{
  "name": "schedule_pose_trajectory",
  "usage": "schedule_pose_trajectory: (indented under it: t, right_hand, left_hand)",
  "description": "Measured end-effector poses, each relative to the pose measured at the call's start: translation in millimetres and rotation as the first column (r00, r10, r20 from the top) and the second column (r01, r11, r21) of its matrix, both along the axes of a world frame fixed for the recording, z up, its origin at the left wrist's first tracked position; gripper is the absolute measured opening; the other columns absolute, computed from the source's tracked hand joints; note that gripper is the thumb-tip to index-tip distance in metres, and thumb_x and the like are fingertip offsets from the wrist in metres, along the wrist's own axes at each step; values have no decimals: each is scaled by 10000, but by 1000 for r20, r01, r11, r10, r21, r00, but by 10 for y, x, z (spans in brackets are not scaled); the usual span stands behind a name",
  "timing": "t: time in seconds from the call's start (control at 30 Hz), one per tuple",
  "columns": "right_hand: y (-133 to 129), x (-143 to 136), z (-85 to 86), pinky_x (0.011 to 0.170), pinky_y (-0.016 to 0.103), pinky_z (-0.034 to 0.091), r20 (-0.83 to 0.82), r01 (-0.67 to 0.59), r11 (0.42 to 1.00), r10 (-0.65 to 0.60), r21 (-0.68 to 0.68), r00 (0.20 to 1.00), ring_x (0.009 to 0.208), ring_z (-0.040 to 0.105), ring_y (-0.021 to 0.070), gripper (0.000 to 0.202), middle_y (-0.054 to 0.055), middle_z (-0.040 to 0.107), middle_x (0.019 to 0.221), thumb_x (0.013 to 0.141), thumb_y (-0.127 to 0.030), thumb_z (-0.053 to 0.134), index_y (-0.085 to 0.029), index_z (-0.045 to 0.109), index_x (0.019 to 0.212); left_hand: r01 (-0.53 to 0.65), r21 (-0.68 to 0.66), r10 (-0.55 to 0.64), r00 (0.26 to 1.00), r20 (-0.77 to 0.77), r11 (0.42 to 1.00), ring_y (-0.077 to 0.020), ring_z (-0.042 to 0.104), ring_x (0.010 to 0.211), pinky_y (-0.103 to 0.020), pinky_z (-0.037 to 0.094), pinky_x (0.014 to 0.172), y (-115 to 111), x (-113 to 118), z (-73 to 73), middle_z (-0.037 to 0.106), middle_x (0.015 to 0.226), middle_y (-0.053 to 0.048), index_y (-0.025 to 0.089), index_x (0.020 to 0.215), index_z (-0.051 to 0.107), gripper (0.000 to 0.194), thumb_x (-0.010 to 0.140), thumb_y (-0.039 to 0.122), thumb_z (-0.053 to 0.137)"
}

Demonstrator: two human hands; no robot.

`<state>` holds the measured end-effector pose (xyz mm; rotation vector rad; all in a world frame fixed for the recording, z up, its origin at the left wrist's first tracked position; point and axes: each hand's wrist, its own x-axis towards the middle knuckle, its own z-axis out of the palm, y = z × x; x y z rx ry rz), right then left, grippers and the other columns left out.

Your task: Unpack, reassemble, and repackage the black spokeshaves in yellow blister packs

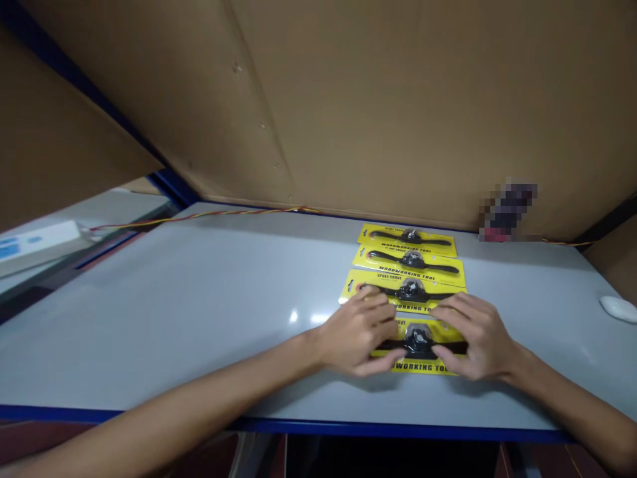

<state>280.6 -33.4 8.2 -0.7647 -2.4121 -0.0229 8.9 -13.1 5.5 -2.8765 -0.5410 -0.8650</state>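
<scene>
Several spokeshaves on yellow cards lie in a column on the grey table. Over the left end of the nearest carded spokeshave (419,340) curls my left hand (365,332), its thumb by the lower edge and its fingers by the upper edge. My right hand (475,335) grips the same card's right end in a similar way. Just beyond it, partly under my fingers, is a second carded spokeshave (412,290). Farther back lie a third carded spokeshave (413,261) and the farthest carded spokeshave (411,236), each with a black tool under clear plastic.
A brown board wall (373,106) rises behind the grey table (189,318). Red and yellow wires (223,212) run along its base to a white power strip (42,245) at left. A white mouse-shaped object (618,309) sits at right; a blurred dark object (510,209) leans behind.
</scene>
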Motion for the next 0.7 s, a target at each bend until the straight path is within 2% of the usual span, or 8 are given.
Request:
schedule_pose_trajectory:
  t: [0.1,0.23,0.33,0.43,0.57,0.7]
  right_hand:
    - [-72,-76,-13,808,470,555,189,45,999,-39,-31,981,980,660,299,461,134,748,1143,908,-471,660,-138,677,1228]
    - [-96,-104,-15,858,479,535,277,63,995,-39,-76,960,1024,640,307,575,148,729,1207,887,-570,708,-130,666,1254]
    - [-92,-90,-14,879,470,520,291,57,993,-24,-107,956,1042,641,307,572,135,732,1186,884,-593,712,-137,671,1227]
    - [-95,-83,-24,885,443,513,281,56,989,-15,-138,960,998,644,280,524,114,744,1125,899,-584,696,-140,683,1178]
    - [-73,-56,-57,894,429,506,274,30,994,0,-106,962,995,631,268,536,117,748,1128,919,-612,660,-144,689,1177]
    - [-30,3,-105,892,427,508,215,-4,1000,5,-3,977,1025,622,270,567,137,748,1122,964,-634,584,-128,685,1199]
  left_hand:
    - [-72,-107,87,986,145,992,-165,452,636,-377,320,732,159,-161,106,565,606,-4,203,613,524,381,979,300,476]
    - [-175,-177,198,973,122,968,-156,411,598,-381,266,729,415,-333,114,536,579,4,197,607,501,425,1000,328,407]
    - [-233,-284,243,970,1,930,-150,408,582,-383,255,737,564,-357,98,557,590,-4,191,612,495,476,1016,382,331]
    - [-223,-393,212,975,-72,892,-118,339,494,-386,307,752,645,-338,172,541,539,21,194,621,491,495,1021,394,278]
    - [-220,-437,230,973,-31,872,-122,365,460,-350,369,695,657,-341,305,471,484,44,215,626,458,471,1005,446,303]
    - [-231,-540,268,963,-10,810,-134,410,487,-288,322,546,619,-343,322,453,512,33,218,624,468,473,975,504,331]
